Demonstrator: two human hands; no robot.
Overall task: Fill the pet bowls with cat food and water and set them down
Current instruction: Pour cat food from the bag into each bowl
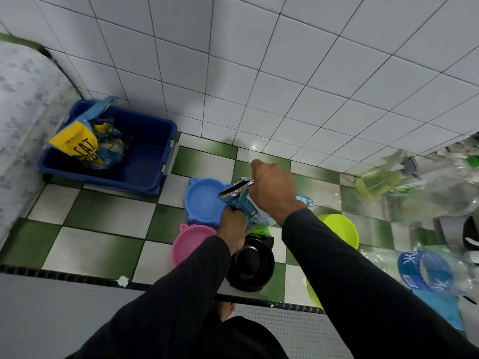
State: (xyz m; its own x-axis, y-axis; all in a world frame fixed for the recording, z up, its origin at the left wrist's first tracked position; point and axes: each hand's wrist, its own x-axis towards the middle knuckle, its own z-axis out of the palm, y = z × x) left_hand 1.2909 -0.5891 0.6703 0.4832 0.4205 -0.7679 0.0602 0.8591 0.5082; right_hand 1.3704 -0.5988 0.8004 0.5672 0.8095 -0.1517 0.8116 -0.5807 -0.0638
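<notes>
I hold a blue and silver cat food bag [239,200] over the floor with both hands. My right hand [274,189] grips its upper part, and my left hand [233,226] grips its lower edge. The bag's open silver mouth points left over an empty blue cat-shaped bowl [202,199]. A pink bowl [189,244] lies nearer me, partly behind my left sleeve. A black bowl [252,265] sits between my arms. Lime green bowls [342,229] show behind my right arm.
A dark blue tub [145,156] with a yellow and blue cat food bag [83,143] stands at the left by the wall. Plastic bottles [427,268] and a bottle of yellow liquid [381,181] lie at the right. A patterned cloth [23,112] hangs far left.
</notes>
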